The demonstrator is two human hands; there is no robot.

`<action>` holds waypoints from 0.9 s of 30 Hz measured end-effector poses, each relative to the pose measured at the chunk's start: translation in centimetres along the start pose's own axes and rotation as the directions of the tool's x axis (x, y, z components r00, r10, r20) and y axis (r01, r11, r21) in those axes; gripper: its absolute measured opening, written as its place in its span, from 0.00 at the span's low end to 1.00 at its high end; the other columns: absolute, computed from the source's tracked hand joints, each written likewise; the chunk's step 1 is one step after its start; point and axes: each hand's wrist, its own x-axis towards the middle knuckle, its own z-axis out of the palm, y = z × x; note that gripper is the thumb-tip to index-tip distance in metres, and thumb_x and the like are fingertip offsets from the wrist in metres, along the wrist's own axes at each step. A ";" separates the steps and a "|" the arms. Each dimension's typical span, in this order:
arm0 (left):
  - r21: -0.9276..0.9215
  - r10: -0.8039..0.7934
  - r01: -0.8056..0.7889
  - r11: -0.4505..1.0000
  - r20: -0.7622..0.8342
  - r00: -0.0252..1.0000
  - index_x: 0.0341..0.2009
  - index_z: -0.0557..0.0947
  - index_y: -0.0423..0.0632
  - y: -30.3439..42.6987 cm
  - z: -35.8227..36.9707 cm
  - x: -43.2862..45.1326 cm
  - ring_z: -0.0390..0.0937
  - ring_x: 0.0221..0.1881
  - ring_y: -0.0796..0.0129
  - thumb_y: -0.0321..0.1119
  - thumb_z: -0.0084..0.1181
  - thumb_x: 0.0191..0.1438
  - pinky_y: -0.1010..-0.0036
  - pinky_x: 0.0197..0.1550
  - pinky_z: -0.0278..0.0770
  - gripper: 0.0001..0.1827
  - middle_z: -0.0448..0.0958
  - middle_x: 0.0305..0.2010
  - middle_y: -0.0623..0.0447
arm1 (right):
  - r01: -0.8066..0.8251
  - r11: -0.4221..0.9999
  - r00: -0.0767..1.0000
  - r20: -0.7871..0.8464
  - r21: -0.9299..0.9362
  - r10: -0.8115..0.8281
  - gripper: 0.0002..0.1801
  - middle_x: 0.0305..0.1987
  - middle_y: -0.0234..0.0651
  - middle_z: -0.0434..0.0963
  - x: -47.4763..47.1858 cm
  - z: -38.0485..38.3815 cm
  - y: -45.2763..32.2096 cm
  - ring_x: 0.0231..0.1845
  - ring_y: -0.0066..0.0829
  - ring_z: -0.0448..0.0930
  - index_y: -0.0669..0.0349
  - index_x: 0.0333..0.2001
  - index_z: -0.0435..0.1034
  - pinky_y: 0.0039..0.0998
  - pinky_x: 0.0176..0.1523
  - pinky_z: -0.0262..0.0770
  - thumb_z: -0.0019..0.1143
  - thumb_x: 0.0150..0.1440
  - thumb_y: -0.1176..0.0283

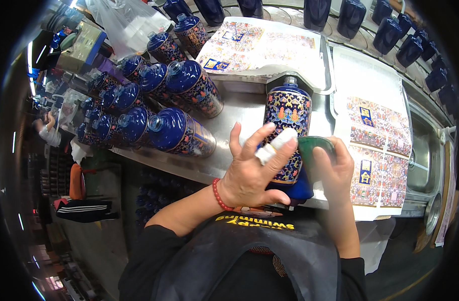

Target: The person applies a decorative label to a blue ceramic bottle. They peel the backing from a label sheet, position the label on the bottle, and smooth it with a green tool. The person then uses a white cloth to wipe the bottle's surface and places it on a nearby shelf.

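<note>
A dark blue bottle with a floral decal wrap lies in front of me in a metal holder, its clear neck pointing away. My left hand rests over the bottle's lower left part with fingers spread; white tape or cloth wraps one finger. My right hand grips a green flat scraper-like pad beside the bottle's right side. Blue cloth lies under the bottle's near end. Printed decal sheets lie to the right, and another decal sheet lies beyond the bottle.
Several decorated blue bottles stand at the left on the metal table. Plain dark bottles stand along a curved conveyor at the back. A metal sink is at the far right. A person is in the left distance.
</note>
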 end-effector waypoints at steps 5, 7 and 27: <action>-0.199 -0.217 0.188 0.962 -0.130 0.968 0.71 0.67 0.41 -1.7 0.7 0.0 0.52 0.72 0.41 0.75 0.31 0.63 0.40 0.73 0.29 0.52 0.72 0.66 0.38 | 0.104 0.994 0.991 -0.080 -0.029 -0.106 0.09 0.35 0.37 0.78 1.3 -0.6 -1.4 0.33 0.24 0.78 0.67 0.45 0.74 0.25 0.39 0.74 0.60 0.64 0.74; -0.164 -0.193 0.177 0.970 -0.082 0.978 0.71 0.67 0.42 -1.9 0.8 -0.1 0.52 0.72 0.41 0.76 0.31 0.63 0.39 0.72 0.29 0.52 0.72 0.66 0.39 | 0.312 0.875 0.937 -0.035 -0.370 -0.349 0.16 0.48 0.47 0.79 1.7 -0.2 -1.8 0.42 0.36 0.81 0.69 0.53 0.74 0.33 0.46 0.77 0.57 0.60 0.83; -0.121 -0.154 0.145 0.982 -0.065 0.986 0.68 0.73 0.44 -2.8 0.3 1.4 0.56 0.71 0.49 0.78 0.32 0.60 0.37 0.72 0.27 0.52 0.74 0.66 0.47 | 0.504 0.517 0.847 0.276 -0.692 -0.455 0.34 0.67 0.57 0.69 1.9 2.3 -1.9 0.57 0.54 0.75 0.60 0.63 0.73 0.46 0.61 0.74 0.56 0.50 0.86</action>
